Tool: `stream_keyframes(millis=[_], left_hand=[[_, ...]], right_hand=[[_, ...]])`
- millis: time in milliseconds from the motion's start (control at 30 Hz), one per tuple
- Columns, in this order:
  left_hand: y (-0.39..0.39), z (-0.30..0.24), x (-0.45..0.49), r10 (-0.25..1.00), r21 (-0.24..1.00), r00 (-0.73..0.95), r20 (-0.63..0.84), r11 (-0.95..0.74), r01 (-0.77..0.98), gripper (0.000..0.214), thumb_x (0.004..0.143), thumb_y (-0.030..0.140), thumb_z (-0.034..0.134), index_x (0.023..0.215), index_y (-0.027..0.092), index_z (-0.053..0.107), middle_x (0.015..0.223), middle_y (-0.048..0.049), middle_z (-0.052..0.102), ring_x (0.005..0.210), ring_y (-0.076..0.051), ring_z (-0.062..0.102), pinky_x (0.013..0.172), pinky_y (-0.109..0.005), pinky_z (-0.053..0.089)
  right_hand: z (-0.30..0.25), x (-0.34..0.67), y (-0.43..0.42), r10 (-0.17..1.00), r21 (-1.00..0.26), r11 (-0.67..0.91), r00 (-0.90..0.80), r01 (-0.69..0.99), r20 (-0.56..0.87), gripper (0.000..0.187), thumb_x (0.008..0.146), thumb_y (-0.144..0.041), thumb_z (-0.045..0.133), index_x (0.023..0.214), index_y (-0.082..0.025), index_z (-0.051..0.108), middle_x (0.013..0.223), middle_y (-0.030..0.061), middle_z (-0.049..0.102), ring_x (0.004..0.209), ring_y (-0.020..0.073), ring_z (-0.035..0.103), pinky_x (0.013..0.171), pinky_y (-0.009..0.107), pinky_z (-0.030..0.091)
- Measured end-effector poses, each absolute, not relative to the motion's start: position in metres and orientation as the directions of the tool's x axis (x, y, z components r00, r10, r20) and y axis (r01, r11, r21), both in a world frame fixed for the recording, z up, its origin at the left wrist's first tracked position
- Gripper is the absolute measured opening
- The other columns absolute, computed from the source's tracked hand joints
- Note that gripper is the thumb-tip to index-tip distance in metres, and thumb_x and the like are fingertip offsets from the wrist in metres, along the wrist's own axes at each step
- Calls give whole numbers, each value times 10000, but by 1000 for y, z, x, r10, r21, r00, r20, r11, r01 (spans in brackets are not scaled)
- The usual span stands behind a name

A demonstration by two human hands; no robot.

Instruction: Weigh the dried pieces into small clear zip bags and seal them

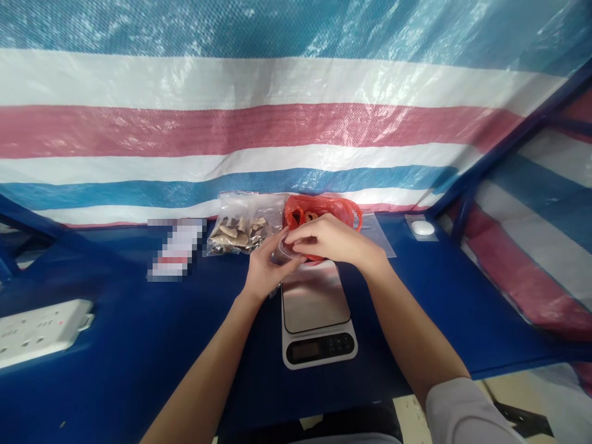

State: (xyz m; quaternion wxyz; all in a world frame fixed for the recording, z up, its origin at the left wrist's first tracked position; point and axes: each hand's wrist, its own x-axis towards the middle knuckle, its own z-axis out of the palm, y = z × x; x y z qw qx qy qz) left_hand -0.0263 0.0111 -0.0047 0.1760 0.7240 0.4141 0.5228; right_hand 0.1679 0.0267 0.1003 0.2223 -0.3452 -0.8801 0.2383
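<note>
My left hand (263, 268) and my right hand (330, 239) meet just above the far end of a kitchen scale (317, 311), both with fingers closed on a small clear plastic bag (285, 249). What lies in that bag I cannot make out. Right behind my right hand sits a red plastic bag (303, 213) with pale pieces showing at its mouth. To its left lies a clear bag of dried brownish slices (235, 233). The scale has a steel platform and a dark display at its near edge.
The blue table (139, 345) has a white power strip (39, 330) at the near left, a blurred white packet (178, 250), a flat clear bag (379, 237) and a small white device (422, 227) at the back right. A striped tarpaulin (277, 123) walls the back and right.
</note>
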Motion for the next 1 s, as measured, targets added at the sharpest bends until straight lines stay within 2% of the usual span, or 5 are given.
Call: stream_keyframes(millis=[133, 367, 533, 767, 1000], left_hand=[[11, -4, -28, 781, 697, 67, 620, -589, 408, 598, 752, 475, 816, 1245, 162, 692, 1251, -139, 726, 1134, -295, 707, 1014, -427, 559], [10, -1, -30, 807, 740, 34, 590, -557, 378, 649, 747, 502, 813, 1282, 163, 670, 1292, -149, 702, 1191, -305, 677, 1029, -436, 546], [11, -2, -31, 824, 754, 38, 565, -535, 381, 638, 750, 493, 811, 1278, 163, 672, 1294, -154, 700, 1201, -308, 671, 1066, -456, 519], [9, -2, -30, 808, 738, 67, 585, -565, 370, 601, 774, 452, 803, 1292, 179, 668, 1283, -142, 706, 1181, -301, 680, 1034, -439, 540], [8, -2, -30, 815, 737, 73, 575, -555, 386, 595, 768, 446, 807, 1287, 188, 674, 1293, -136, 703, 1191, -307, 674, 1042, -443, 535]], right_hand=[[99, 189, 36, 751, -618, 616, -602, 489, 273, 228, 902, -172, 655, 1069, -240, 794, 1048, 11, 800, 915, 158, 739, 873, 271, 518], [80, 216, 57, 888, -582, 450, -410, 677, 208, 258, 875, -180, 685, 1103, -244, 786, 1066, 20, 795, 945, 191, 741, 899, 306, 536], [60, 207, 76, 889, -396, 447, -447, 802, 98, 267, 898, -185, 632, 1088, -288, 789, 1124, 11, 781, 1063, 215, 710, 960, 314, 501], [56, 186, 97, 931, -61, 364, -364, 930, 5, 343, 957, -234, 513, 1224, -284, 723, 1182, 107, 747, 1094, 294, 700, 892, 361, 513], [42, 170, 113, 922, 8, 387, -387, 922, -16, 354, 966, -192, 459, 1212, -207, 713, 1221, 145, 731, 1127, 290, 688, 915, 367, 505]])
